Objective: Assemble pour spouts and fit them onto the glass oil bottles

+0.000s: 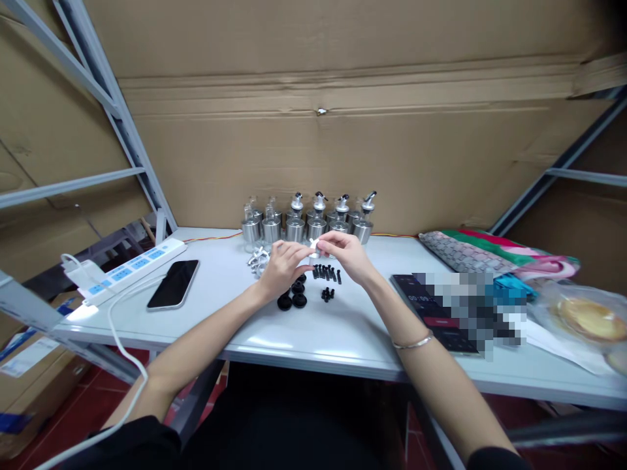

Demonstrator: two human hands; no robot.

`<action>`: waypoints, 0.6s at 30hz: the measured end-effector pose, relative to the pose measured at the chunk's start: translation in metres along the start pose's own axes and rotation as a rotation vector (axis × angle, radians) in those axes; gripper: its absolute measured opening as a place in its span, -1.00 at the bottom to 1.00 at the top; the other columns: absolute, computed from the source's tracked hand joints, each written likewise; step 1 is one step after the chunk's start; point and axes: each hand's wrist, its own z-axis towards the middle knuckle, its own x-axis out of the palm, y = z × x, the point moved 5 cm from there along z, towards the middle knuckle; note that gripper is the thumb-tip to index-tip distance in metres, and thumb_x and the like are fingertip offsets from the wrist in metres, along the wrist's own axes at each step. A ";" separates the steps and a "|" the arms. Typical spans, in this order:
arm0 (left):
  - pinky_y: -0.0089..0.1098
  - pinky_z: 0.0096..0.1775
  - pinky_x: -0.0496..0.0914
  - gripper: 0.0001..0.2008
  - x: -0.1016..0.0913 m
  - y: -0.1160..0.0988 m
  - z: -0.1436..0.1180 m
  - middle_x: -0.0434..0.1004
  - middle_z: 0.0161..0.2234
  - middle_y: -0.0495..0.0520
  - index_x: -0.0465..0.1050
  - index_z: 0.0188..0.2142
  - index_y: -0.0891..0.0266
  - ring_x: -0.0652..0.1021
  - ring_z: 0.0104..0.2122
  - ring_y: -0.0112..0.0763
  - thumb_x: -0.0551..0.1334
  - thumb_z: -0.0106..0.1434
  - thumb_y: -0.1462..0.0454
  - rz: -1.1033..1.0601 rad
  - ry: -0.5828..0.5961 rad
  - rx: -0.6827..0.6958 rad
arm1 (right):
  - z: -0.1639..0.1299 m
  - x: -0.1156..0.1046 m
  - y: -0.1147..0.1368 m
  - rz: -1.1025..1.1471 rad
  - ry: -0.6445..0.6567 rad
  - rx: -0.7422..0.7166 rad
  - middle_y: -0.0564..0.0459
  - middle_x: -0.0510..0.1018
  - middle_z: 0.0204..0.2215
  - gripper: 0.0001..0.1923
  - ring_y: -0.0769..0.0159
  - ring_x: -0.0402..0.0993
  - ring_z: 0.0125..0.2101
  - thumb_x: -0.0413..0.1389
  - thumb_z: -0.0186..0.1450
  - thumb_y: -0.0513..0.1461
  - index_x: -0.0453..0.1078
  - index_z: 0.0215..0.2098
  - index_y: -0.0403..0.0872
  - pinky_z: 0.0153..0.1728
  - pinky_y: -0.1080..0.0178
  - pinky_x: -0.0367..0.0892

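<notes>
My left hand and my right hand meet above the middle of the table, fingers closed on a small silver pourer cap. The fingers partly cover it. Left of my left hand lies a heap of similar silver pourer caps. Under and in front of my hands are several round black stoppers, a row of short black levers and a cluster of tiny black pieces. Behind stand two rows of glass bottles with metal sleeves; several carry a silver pourer with a black lever.
To the left are a phone, a white power strip and a white cable. A second phone shows a timer at right, beside a colourful cloth and bagged food. Cardboard closes off the back.
</notes>
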 end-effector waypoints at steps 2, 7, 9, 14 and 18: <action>-0.29 -0.04 0.18 -0.74 -0.001 -0.001 0.000 0.56 -0.18 0.08 0.25 0.00 0.20 0.49 -0.14 -0.35 0.06 0.38 0.15 -0.005 0.001 -0.005 | -0.001 0.003 0.004 0.000 -0.003 -0.027 0.13 0.51 -0.55 -0.76 0.41 0.37 -0.51 0.28 0.05 -0.09 0.49 -0.41 -0.07 -0.41 0.29 0.30; -0.29 -0.04 0.20 -0.74 0.003 -0.003 -0.002 0.56 -0.17 0.09 0.24 0.00 0.19 0.52 -0.14 -0.35 0.05 0.38 0.14 -0.026 0.040 -0.027 | -0.005 0.003 0.014 -0.108 -0.055 -0.122 0.08 0.57 -0.47 -0.83 0.33 0.46 -0.43 0.25 0.09 -0.12 0.53 -0.41 -0.05 -0.32 0.23 0.37; -0.28 -0.02 0.19 -0.74 0.004 -0.005 -0.003 0.56 -0.16 0.09 0.21 0.01 0.18 0.53 -0.15 -0.36 0.05 0.39 0.15 -0.040 0.022 -0.026 | -0.006 0.002 0.016 -0.141 -0.082 -0.152 0.06 0.59 -0.46 -0.86 0.31 0.48 -0.42 0.24 0.10 -0.15 0.54 -0.43 -0.05 -0.31 0.22 0.39; -0.20 0.07 0.11 -0.75 0.010 -0.009 -0.004 0.58 -0.16 0.06 0.12 0.04 0.16 0.57 -0.17 -0.37 0.05 0.39 0.20 -0.013 -0.008 -0.059 | -0.006 0.000 0.013 -0.114 -0.107 -0.128 0.06 0.60 -0.50 -0.84 0.32 0.49 -0.46 0.27 0.05 -0.14 0.56 -0.43 -0.06 -0.35 0.22 0.41; -0.23 0.04 0.10 -0.77 0.010 -0.011 -0.004 0.59 -0.20 0.05 0.12 0.01 0.17 0.58 -0.20 -0.39 0.02 0.41 0.18 -0.012 -0.039 -0.045 | -0.006 0.002 0.011 -0.040 -0.118 -0.094 0.08 0.58 -0.56 -0.76 0.35 0.48 -0.52 0.32 -0.02 -0.11 0.54 -0.44 -0.09 -0.39 0.24 0.42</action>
